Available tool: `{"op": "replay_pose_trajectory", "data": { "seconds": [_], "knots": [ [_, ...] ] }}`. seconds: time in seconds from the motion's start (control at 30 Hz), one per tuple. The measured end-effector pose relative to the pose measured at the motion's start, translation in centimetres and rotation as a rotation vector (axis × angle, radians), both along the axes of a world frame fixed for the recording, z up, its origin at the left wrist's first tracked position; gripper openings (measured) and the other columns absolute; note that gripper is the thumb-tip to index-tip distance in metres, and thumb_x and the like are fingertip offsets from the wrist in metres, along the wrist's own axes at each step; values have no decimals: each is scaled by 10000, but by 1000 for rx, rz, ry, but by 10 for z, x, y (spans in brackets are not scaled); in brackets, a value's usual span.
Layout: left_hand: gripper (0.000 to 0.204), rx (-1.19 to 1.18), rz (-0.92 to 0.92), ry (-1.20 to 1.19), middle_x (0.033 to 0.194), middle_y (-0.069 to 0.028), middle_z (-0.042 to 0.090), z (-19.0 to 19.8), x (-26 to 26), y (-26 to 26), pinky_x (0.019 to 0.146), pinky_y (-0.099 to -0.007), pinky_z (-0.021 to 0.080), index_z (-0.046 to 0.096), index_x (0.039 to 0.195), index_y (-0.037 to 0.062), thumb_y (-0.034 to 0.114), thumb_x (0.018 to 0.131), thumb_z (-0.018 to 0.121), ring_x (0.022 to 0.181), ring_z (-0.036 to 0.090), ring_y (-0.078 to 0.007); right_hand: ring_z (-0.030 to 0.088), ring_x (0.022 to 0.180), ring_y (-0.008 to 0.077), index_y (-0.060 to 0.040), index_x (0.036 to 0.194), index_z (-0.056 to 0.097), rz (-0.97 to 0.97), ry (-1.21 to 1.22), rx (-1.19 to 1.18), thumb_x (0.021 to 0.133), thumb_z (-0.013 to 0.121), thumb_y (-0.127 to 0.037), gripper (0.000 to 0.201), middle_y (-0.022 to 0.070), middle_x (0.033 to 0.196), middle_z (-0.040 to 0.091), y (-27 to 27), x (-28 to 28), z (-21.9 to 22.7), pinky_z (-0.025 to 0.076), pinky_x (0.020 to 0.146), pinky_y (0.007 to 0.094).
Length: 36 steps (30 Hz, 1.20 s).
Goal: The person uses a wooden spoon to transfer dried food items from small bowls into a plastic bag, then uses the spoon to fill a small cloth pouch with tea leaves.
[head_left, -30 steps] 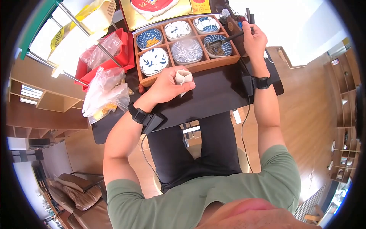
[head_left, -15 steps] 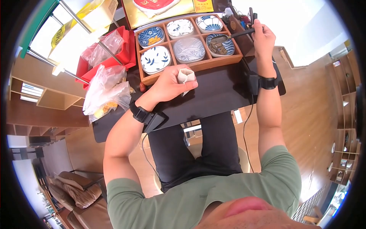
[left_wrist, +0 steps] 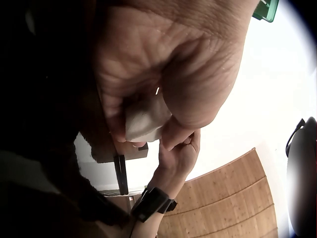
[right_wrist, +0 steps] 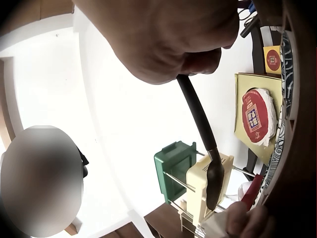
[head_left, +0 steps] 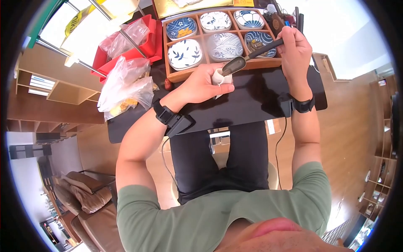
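My left hand (head_left: 197,86) grips a small off-white pouch (head_left: 219,78), its mouth spread upward and a thin string at its side. My right hand (head_left: 296,56) holds a black-handled spoon (head_left: 265,48); its dark bowl tips down over the mouth of the pouch. In the right wrist view the spoon (right_wrist: 198,114) points down at the left fingers. Behind both hands is a divided wooden box (head_left: 180,76) of patterned dishes. Its front right dish (head_left: 272,52) has brown strips in it, and the back left dish (head_left: 173,30) has orange pieces.
On the left stand a red bin (head_left: 100,59) and a clear plastic bag (head_left: 128,84) with yellowish contents. A small reddish-brown object (head_left: 168,85) lies by the box's corner. A metal rack (head_left: 93,69) rises at the left, and dark holders with pens stand at the back right.
The spoon has moved from the front right dish, left and nearer, to the pouch. My left hand keeps its hold on the pouch. The head view has shifted slightly.
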<state>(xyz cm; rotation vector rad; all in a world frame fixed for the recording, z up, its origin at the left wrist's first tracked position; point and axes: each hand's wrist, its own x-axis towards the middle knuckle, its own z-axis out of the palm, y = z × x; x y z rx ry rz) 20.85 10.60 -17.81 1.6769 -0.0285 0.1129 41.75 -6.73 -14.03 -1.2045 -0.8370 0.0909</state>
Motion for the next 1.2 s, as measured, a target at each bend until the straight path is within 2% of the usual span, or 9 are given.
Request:
{"op": "replay_pose_trajectory", "data": {
  "seconds": [0.1,0.2,0.33,0.43,0.47,0.57,0.87,0.93,1.2],
  "knots": [
    [137,-51,-13,47,783,40,618,0,0,1,602,-222,453,633,952,47,96,910,754,685,559,-36,507,697,22,-17,949,673,-1,-308,73,1028,633,-266,264,-12,828,627,-1,-4,-2,396,586,181],
    [140,-12,-11,40,789,41,620,-1,0,2,605,-221,455,632,953,47,98,910,756,691,560,-35,532,758,31,-13,972,661,232,-368,278,1038,610,-235,237,23,954,672,0,5,-9,433,621,184],
    [126,4,-2,48,818,43,626,0,-1,4,633,-216,464,631,953,53,69,906,747,719,560,-28,533,733,37,-12,985,647,295,-402,362,1047,589,-209,214,24,933,685,2,18,-6,445,641,186],
    [123,4,-10,78,846,44,627,-1,-1,5,654,-216,476,630,954,54,31,900,739,743,561,-29,508,674,34,-9,921,661,-97,-138,340,1046,597,-208,244,7,838,670,-4,30,-3,429,639,192],
    [126,-15,-4,99,841,37,629,-1,-1,5,648,-220,483,628,946,53,32,898,743,742,570,-35,508,674,34,-9,921,661,-109,-147,337,1046,597,-208,244,7,838,670,-7,37,-2,429,639,192],
    [133,-37,-10,77,847,24,637,0,-2,5,648,-225,491,630,946,49,51,900,754,743,578,-46,468,669,14,-1,875,681,-504,-365,248,1021,642,-185,238,-31,725,605,-11,56,0,389,586,194],
    [140,-23,-6,68,846,25,640,4,-3,5,661,-220,483,641,956,49,86,905,767,747,575,-45,426,608,20,0,877,699,-614,-490,-80,1002,676,-262,292,-65,629,530,-9,61,-6,338,525,204],
    [150,-28,9,16,789,34,631,4,-3,3,592,-213,465,619,915,51,107,922,758,683,572,-27,452,539,34,3,835,713,-654,-470,-132,954,723,-257,286,-26,551,538,-8,61,-6,392,506,227],
    [159,-22,5,11,791,32,633,3,-3,3,590,-212,465,618,915,52,115,920,763,682,574,-32,496,529,45,-2,839,745,-694,-374,-204,928,741,-268,281,13,561,603,-4,62,-8,416,510,239]
  ]
}}
